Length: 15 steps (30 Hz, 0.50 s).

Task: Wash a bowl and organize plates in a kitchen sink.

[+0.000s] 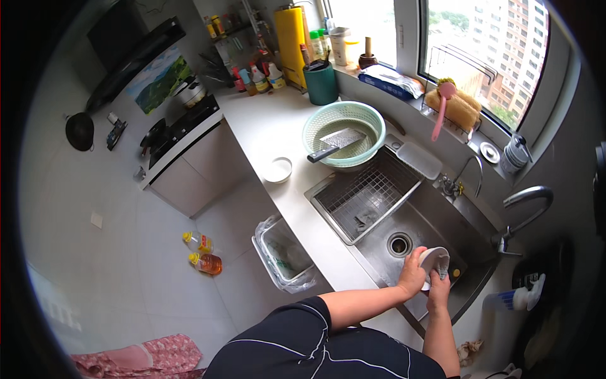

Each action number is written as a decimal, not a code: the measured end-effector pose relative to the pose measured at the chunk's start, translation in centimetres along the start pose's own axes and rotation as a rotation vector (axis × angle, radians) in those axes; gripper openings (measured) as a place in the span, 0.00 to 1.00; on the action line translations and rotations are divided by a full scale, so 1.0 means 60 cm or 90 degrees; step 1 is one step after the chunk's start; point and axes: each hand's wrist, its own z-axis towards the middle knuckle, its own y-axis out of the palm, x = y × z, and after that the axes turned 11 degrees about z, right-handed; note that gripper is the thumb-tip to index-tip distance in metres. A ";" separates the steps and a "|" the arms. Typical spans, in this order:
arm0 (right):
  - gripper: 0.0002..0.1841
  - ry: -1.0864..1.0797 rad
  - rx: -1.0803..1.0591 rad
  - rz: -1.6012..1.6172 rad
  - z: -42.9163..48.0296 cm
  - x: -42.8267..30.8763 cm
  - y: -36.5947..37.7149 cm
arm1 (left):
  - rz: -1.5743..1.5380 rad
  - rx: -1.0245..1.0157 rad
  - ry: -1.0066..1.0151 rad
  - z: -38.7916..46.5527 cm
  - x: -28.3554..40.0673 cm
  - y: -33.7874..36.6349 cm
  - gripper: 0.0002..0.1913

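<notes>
Over the right part of the steel sink (412,208), my left hand (413,275) grips the rim of a tilted white bowl (428,258). My right hand (439,289) presses a light, crumpled cloth (442,266) against the inside of that bowl. The drain (399,245) lies just beyond my hands, and a wire drying basket (374,194) sits in the sink's other end. A second white bowl (278,170) stands on the counter. Further back, a cleaver (338,142) rests across a pale green colander (344,132).
Two faucets rise behind the sink, a small one (468,175) and a larger one (530,213). A pump bottle (516,298) is at the right. A lined trash bin (284,256) stands below the counter edge, with two oil bottles (203,253) on the floor beyond.
</notes>
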 end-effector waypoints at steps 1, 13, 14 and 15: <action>0.14 -0.002 -0.013 -0.003 -0.011 -0.017 0.006 | -0.001 0.013 0.001 0.001 0.008 -0.006 0.26; 0.17 0.132 0.067 0.093 -0.027 0.002 -0.007 | 0.046 -0.153 0.140 0.000 0.038 -0.027 0.25; 0.15 0.069 0.048 -0.009 -0.044 -0.026 0.006 | 0.109 -0.219 0.138 0.003 0.031 -0.042 0.25; 0.14 -0.001 0.033 -0.109 -0.052 -0.049 0.015 | 0.172 -0.287 0.143 0.009 0.030 -0.055 0.25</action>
